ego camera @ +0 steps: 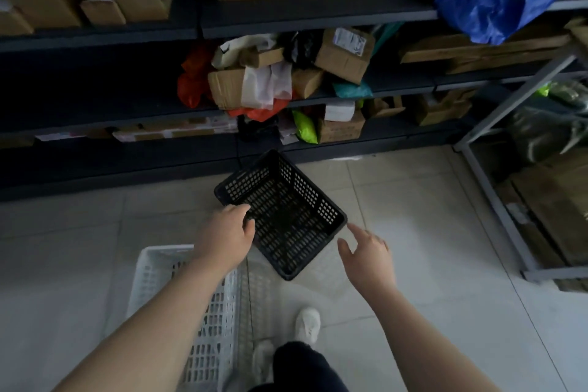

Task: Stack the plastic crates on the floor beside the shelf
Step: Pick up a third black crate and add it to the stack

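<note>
On a stockroom floor, I stand with one white shoe (308,323) forward and a white crate (149,277) on the tiles below my left forearm, its walls a lattice of slots and its mouth facing up. My left hand (222,234) grips the near-left rim of the black crate (286,216), fingers curled over the edge. My right hand (366,253) is released, its fingers spread and the forefinger just short of the crate's right corner without touching it. The risk, as I judge it, lies in that one-handed hold: gripped on a single side, the black crate could swing or slip before the second hand takes its share, and a corner-on approach could catch it on the white crate's rim instead of seating it square. The black crate sits corner-on to me, just in front of the bottom shelf (318,14). Whether its base is on the floor (413,232) I cannot tell. It is squarish, open-topped and empty, with perforated walls and base and a solid rim. It looks light and stiff. Behind it the dark shelves hold cardboard boxes and coloured bags.
</note>
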The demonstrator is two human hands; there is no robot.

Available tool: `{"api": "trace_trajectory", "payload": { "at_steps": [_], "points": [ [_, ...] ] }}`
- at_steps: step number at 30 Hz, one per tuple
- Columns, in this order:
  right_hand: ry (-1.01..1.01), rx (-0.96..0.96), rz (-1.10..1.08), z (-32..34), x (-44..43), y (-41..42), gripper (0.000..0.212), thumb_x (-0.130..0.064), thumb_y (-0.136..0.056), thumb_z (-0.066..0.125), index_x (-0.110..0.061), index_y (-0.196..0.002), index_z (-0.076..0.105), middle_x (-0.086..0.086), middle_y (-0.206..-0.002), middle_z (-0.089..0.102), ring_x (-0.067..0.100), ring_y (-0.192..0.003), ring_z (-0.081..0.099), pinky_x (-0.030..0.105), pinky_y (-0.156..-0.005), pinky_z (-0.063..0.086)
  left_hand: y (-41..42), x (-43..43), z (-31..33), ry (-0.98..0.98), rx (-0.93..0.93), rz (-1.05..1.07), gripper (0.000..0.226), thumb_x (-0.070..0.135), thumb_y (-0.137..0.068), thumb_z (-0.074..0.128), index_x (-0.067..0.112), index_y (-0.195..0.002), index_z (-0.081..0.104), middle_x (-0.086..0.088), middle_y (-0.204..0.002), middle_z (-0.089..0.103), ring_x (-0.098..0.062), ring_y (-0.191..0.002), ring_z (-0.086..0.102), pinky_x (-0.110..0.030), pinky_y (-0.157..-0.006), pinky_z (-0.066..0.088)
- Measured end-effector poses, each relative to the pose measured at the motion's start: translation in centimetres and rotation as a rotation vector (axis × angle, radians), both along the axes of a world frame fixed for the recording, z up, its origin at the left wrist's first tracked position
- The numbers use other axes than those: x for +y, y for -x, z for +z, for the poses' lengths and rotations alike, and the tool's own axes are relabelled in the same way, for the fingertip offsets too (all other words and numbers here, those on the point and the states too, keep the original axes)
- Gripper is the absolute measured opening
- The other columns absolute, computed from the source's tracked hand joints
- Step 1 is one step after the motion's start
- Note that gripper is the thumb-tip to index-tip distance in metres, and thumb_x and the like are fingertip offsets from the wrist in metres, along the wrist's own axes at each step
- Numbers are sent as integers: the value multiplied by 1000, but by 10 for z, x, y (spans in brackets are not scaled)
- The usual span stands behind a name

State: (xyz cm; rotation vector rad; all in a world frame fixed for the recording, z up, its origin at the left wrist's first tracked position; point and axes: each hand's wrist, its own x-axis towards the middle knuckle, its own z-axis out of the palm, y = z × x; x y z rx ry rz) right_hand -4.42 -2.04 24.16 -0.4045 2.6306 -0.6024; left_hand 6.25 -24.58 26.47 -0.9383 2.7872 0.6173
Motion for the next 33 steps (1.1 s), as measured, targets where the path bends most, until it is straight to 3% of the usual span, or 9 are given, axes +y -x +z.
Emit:
{"api": "trace_trajectory", "payload": {
  "at_steps": [6,14,21,29,33],
  "points": [
    [-4,-119,-90,-79,-22,28,44,-37,-93,49,-19,-133,50,4,-122,62,25,-112,54,40,-102,39,52,-22,-75,-8,-28,-33,40,29,-94,46,12,-129,56,-8,-126,62,-28,-108,61,-40,-88,50],
    [-48,-243,-212,-205,-40,53,50,-42,-93,48,-21,-138,45,1,-133,56,22,-112,57,42,-99,43,92,-40,-189,-39,-103,-46,43,29,-94,46,14,-133,53,-6,-132,58,-28,-105,62,-38,-86,50],
    [-56,-362,-367,-306,-58,54,60,-48,-89,50,-24,-143,36,3,-134,57,24,-112,57,44,-97,45,122,-49,-276,-63,-138,-82,42,27,-94,46,13,-133,52,-6,-134,57,-28,-115,56,-40,-93,47],
    [-31,-425,-570,-399,-76,49,51,-34,-88,58,-22,-133,37,9,-123,61,32,-105,60,37,-78,48,140,-62,-356,-114,-159,-131,42,27,-95,45,12,-134,51,-7,-135,55,-26,-119,53,-41,-97,46],
    [35,-443,-692,-436,-84,50,44,-29,-87,60,-17,-124,40,9,-114,65,34,-101,61,38,-76,48,143,-67,-386,-134,-167,-154,41,26,-95,46,12,-133,52,-8,-134,56,-26,-119,53,-41,-97,46]
  ]
}}
